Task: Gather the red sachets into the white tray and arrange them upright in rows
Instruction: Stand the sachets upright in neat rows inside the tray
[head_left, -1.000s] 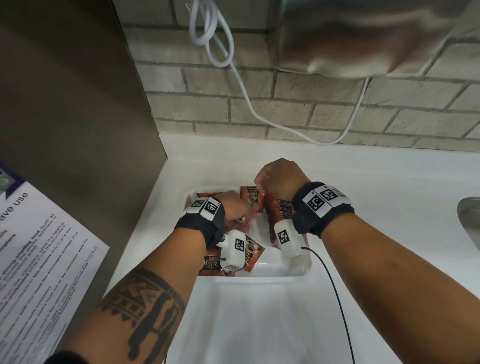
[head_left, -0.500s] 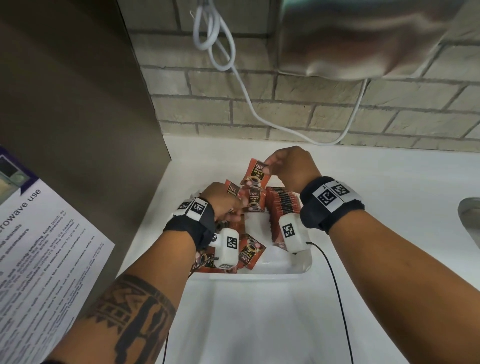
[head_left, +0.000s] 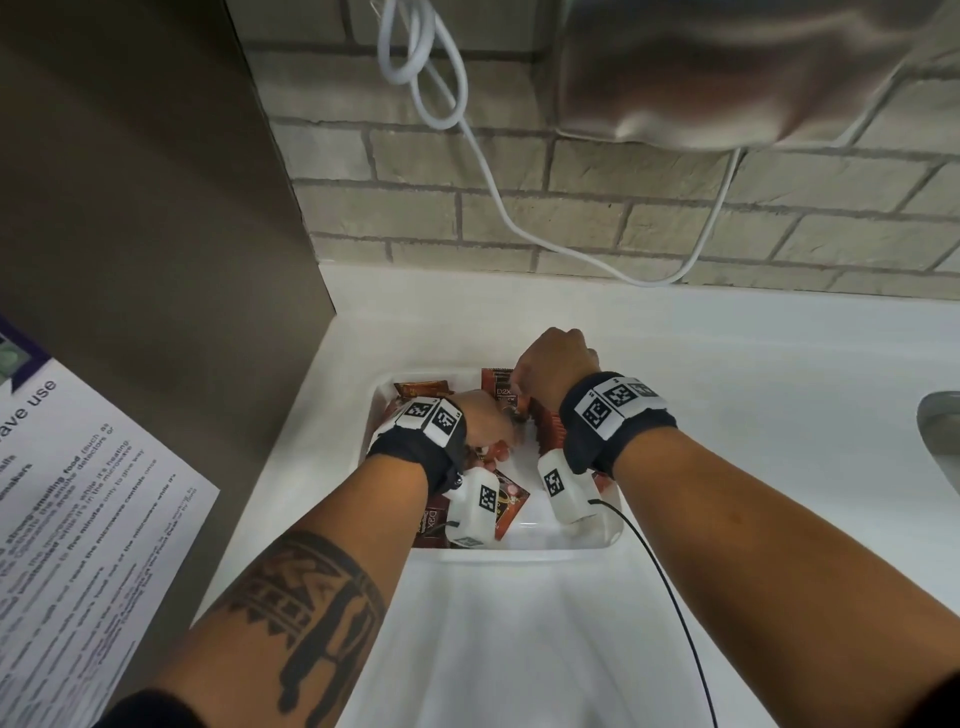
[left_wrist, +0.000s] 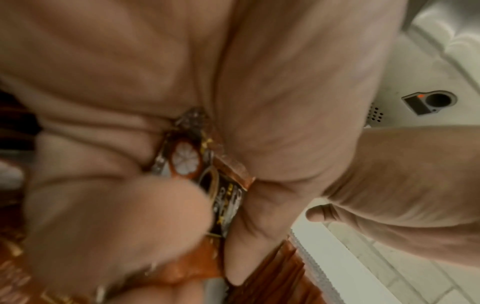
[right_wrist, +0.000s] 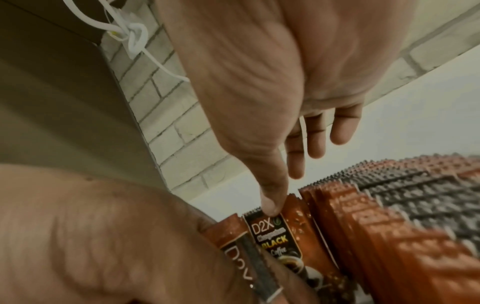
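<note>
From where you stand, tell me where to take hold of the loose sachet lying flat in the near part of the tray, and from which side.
Pinch the loose sachet by its right corner, which points at bare tray floor. Come from above and the right with the right hand; its left part lies under the left wrist camera. It lies flat and thin, so lift a corner first, probably.

White tray (head_left: 524, 552) on worktop, near back-left corner. Red sachets w/ dark label panel, "D2X Black Coffee" print. Upright row (right_wrist: 363, 222) packed tight along tray's right side, serrated tops up. One sachet (right_wrist: 281, 236) upright at row's end, my right thumb tip on its top edge. Another (left_wrist: 223, 197) pinched in my left fingers. Loose sachets (head_left: 506, 506) lying flat/tilted in tray's left part.
</note>
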